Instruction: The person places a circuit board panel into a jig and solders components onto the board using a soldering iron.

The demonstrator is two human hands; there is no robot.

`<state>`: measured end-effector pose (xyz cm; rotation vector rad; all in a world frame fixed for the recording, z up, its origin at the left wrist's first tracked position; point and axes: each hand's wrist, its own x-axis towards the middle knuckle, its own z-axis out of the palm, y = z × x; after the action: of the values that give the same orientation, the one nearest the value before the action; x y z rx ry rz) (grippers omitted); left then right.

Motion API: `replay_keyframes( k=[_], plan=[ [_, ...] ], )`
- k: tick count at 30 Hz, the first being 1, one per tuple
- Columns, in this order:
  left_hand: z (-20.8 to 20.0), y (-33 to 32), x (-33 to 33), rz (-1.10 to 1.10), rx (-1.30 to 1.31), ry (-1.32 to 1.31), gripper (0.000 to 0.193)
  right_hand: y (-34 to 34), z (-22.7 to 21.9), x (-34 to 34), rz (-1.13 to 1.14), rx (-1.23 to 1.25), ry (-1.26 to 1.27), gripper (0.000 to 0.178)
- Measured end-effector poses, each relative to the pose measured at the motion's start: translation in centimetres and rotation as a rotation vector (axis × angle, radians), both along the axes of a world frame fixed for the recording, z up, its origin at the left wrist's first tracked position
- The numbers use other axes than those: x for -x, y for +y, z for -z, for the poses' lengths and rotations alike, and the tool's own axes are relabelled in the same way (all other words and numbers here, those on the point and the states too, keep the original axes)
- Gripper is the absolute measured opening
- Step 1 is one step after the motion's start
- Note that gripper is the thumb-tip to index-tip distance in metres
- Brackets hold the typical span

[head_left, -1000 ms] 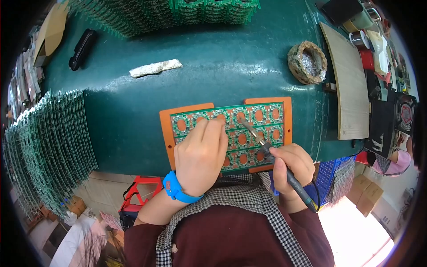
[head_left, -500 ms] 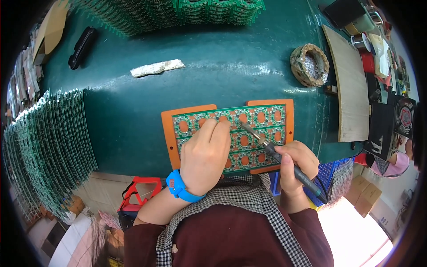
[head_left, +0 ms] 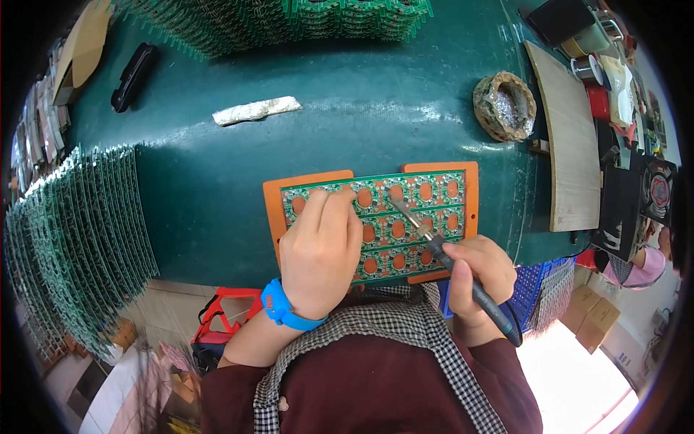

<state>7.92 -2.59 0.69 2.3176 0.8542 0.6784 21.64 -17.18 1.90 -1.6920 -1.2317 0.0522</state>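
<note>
A green circuit board panel [head_left: 411,211] with rows of round cut-outs lies in an orange fixture tray [head_left: 272,210] in front of me. My right hand [head_left: 483,273] is closed round the dark handle of a soldering iron [head_left: 454,265], whose metal tip slants over the panel's top row, right of its middle. Over the panel's left part, my left hand [head_left: 320,253] has its fingertips drawn together at the top row. Whatever they pinch, if anything, is hidden. A blue band [head_left: 285,307] circles my left wrist.
Stacked green circuit panels stand at the left [head_left: 87,239] and the far edge [head_left: 311,25]. A rough stone-like bowl [head_left: 504,107] sits at the right beside a wooden board [head_left: 567,137]. Behind the tray lies a whitish strip [head_left: 256,111]. A blue crate [head_left: 531,282] is below the table's right edge.
My left hand has shifted left along the top row, uncovering another cut-out. The soldering iron has moved slightly, with its handle end lower and its tip still over the panel.
</note>
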Motion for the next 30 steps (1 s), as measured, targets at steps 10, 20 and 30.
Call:
replay_keyframes(
  k=[10,20,30],
  plan=[
    [0.1,-0.2,0.1,0.019,0.054,0.030,0.016,1.0,0.6,0.6,-0.059,0.022,-0.025,0.013],
    [-0.5,-0.8,1.5,0.046,0.096,0.023,0.017,-1.2,0.0,1.1,-0.045,-0.032,-0.017,0.008],
    [0.3,-2.1,2.6,0.118,0.027,0.062,0.021,-1.4,0.5,2.3,-0.061,0.006,-0.040,0.006]
  ],
)
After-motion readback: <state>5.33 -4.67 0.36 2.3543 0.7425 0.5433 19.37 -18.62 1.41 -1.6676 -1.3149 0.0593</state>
